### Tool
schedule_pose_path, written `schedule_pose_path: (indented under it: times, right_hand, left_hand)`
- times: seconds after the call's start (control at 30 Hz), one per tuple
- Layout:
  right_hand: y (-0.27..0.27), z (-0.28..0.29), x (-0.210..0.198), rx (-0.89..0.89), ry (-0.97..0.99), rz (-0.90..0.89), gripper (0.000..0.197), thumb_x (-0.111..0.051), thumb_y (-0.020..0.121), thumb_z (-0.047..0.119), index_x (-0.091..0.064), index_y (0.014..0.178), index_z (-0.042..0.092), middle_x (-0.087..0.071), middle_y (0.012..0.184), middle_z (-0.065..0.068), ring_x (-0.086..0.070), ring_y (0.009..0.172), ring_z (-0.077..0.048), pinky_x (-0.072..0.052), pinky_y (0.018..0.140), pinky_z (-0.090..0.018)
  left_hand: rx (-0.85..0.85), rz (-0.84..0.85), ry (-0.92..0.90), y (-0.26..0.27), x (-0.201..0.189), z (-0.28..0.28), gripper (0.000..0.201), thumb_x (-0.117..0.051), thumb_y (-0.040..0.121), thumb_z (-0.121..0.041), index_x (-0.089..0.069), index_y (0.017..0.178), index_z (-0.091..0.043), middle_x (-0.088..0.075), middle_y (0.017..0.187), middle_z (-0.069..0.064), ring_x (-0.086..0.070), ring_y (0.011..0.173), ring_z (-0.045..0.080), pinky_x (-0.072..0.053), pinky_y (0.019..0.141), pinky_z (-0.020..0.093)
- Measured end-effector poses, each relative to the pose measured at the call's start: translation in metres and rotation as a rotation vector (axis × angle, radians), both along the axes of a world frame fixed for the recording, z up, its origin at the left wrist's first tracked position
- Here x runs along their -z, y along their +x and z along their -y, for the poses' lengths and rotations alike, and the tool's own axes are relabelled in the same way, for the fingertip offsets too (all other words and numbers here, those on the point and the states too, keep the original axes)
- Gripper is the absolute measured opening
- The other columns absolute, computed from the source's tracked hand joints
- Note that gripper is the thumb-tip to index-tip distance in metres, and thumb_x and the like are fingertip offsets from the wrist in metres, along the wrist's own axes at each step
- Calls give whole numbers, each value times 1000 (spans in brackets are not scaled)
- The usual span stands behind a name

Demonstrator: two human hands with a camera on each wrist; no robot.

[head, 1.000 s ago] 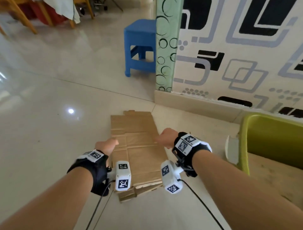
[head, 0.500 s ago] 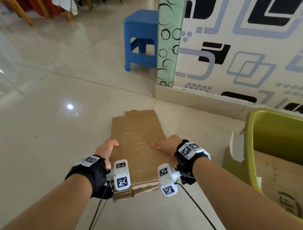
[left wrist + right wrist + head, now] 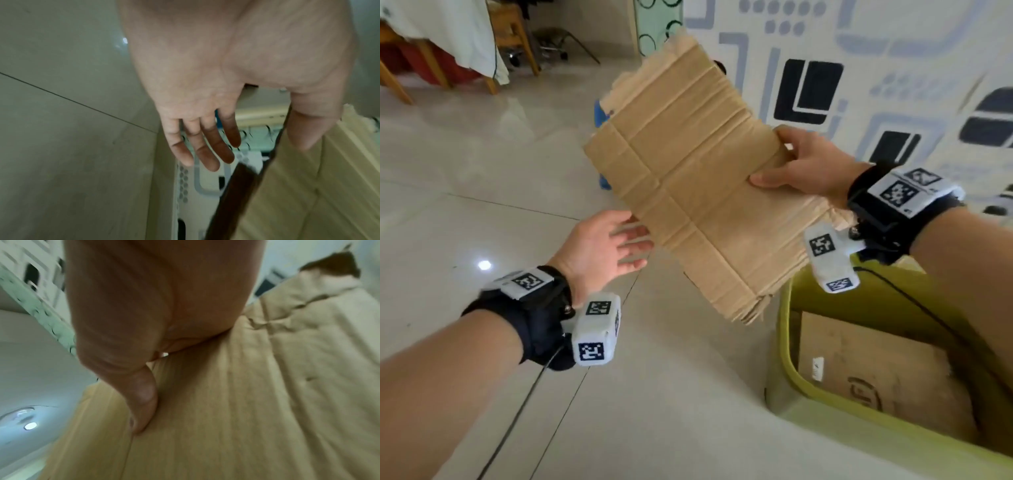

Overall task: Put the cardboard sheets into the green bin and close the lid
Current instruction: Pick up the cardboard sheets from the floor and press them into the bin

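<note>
— What is the person holding up?

— A stack of cardboard sheets point(image 3: 688, 178). The right hand point(image 3: 808, 168) is pinching its right edge, with the thumb lying on top and the other fingers tucked under it. The wrist camera is showing that thumb point(image 3: 141, 395) pressing flat on the brown board.

— And the other hand?

— The left hand point(image 3: 602, 246) is spreading its fingers out, loose and straight. It is gripping nothing. The fingertips are sitting just beside the lower left edge of the cardboard. I cannot tell if they are touching it.

— Where is the cardboard now?

— It is hanging in the air, tilted, with its far end higher than its near end. The low corner is pointing down, just beside the rim of the green bin point(image 3: 811, 394). The cardboard is not inside the bin.

— Is anything in the bin?

— Yes, another cardboard sheet point(image 3: 876, 373) is lying inside it, with a dark round mark printed on it. The bin is standing open on the shiny tiled floor point(image 3: 482, 171).

— What else is in the room?

— A wall with black and grey shapes point(image 3: 859, 68) is standing behind the cardboard. A bit of a blue stool point(image 3: 601, 114) is peeking out from behind the sheets. Wooden chair legs point(image 3: 517, 44) and a white cloth point(image 3: 448, 31) are showing far off at the top left.
</note>
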State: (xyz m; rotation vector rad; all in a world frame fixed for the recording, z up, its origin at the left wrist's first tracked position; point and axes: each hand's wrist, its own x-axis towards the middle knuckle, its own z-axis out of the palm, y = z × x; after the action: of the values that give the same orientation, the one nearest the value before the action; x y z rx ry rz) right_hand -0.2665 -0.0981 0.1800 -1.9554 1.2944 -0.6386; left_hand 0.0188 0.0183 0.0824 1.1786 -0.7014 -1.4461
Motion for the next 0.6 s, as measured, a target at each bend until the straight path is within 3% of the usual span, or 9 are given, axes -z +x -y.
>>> schedule_pose_path:
  times: [0.13, 0.2, 0.3, 0.37, 0.47, 0.6]
  right_hand:
    - [-116, -4, -46, 60, -93, -334, 48, -87, 74, 29, -63, 114, 29, -70, 105, 0, -66, 100, -23, -51, 98, -45]
    - [-163, -8, -50, 61, -63, -495, 47, -87, 73, 30, -63, 113, 25, -71, 102, 0, -67, 95, -21, -51, 94, -43]
    - [-205, -11, -31, 10, 16, -661, 49, -88, 71, 35, -60, 111, 28, -70, 102, 6, -63, 88, -7, -48, 84, -33]
    - [-227, -8, -8, -33, 85, -670, 51, -88, 72, 35, -56, 112, 31, -67, 105, 8, -59, 89, -2, -45, 82, -30]
    - [-247, -7, 26, -85, 236, -573, 48, -86, 75, 29, -60, 116, 28, -67, 107, 8, -61, 96, -7, -45, 82, -27]
    - [-268, -2, 60, -116, 375, -501, 47, -87, 74, 21, -63, 112, 34, -73, 106, 6, -66, 100, -12, -49, 93, -34]
  left_hand:
    - [-15, 136, -49, -62, -27, 21, 34, -52, 91, -42, -62, 107, -14, -65, 99, 5, -62, 89, 24, -47, 84, 43]
    - [-111, 221, -66, -97, -37, 33, 24, -55, 91, -39, -58, 99, -16, -61, 89, 2, -61, 81, 20, -49, 78, 39]
    - [-218, 331, -101, -141, -43, 46, 9, -58, 91, -26, -56, 86, -19, -55, 76, -1, -57, 68, 15, -49, 67, 34]
    - [-183, 388, -138, -172, -43, 52, 12, -58, 90, -17, -55, 78, -18, -54, 70, -1, -54, 62, 15, -46, 61, 32]
    - [-40, 478, -159, -213, -37, 56, 14, -59, 88, -10, -59, 75, -14, -59, 68, 2, -56, 61, 19, -47, 59, 34]
    - [86, 602, -172, -262, -29, 56, 8, -64, 87, -6, -71, 91, -3, -68, 76, 10, -63, 64, 20, -54, 61, 34]
